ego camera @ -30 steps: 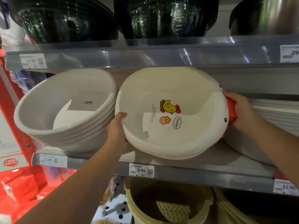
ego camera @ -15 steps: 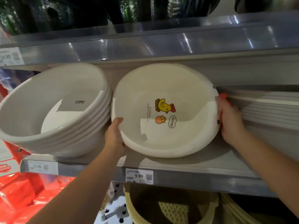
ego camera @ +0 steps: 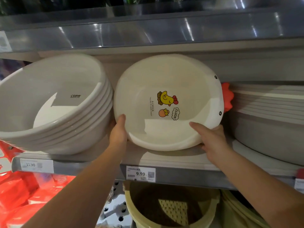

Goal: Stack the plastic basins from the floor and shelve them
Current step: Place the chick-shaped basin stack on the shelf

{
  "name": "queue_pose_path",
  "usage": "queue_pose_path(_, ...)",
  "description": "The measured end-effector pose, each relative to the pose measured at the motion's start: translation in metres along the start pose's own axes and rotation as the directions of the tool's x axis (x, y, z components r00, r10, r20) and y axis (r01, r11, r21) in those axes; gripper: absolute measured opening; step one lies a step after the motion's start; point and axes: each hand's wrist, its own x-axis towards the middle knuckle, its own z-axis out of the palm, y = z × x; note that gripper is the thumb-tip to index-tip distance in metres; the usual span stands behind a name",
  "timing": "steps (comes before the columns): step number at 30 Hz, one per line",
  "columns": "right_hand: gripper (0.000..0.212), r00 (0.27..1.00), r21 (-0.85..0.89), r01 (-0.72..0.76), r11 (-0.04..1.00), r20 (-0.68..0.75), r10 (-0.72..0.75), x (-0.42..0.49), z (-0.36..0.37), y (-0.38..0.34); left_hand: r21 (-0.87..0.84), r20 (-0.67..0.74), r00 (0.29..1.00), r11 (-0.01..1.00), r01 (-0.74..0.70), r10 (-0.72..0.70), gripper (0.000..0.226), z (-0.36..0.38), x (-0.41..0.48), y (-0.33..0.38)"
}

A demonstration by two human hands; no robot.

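A cream chick basin (ego camera: pixel 164 76) with a red comb handle and a printed chick inside leans tilted on the metal shelf (ego camera: pixel 181 162), its opening facing me. My left hand (ego camera: pixel 118 132) grips its lower left rim, thumb inside. At the lower right rim my right hand (ego camera: pixel 210 137) holds on, with the thumb lying inside the bowl. The red comb at the right is uncovered.
A tilted stack of several white basins (ego camera: pixel 54 102) stands just left, nearly touching the chick basin. A grey stack of basins (ego camera: pixel 269 116) lies to the right. A yellow basket (ego camera: pixel 172 208) sits below. Above runs another shelf (ego camera: pixel 148 30). Red packages (ego camera: pixel 24 195) lie lower left.
My right hand left the red comb handle and slid down to the lower right rim. The basin went deeper onto the shelf and tilted more upright. The left hand kept its grip.
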Motion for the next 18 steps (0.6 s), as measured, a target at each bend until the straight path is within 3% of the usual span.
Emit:
queue_pose_path(6, 0.074, 1.0, -0.018, 0.003, 1.0, -0.008, -0.003, 0.003, 0.0, 0.001, 0.17, 0.006, 0.998, 0.983, -0.063, 0.063, 0.059, -0.001, -0.002, 0.007)
queue_pose_path(14, 0.074, 0.994, -0.097, -0.105, 0.99, -0.039, 0.102, -0.005, 0.001, -0.005, 0.315, 0.03, 0.998, 0.947, -0.063, 0.056, 0.051, -0.005, -0.016, 0.011)
queue_pose_path(18, 0.068, 0.991, -0.143, -0.136, 0.98, -0.02, 0.135, -0.013, 0.001, -0.004, 0.437, 0.066, 0.995, 0.894, -0.099, 0.078, 0.06, -0.009, -0.026, 0.009)
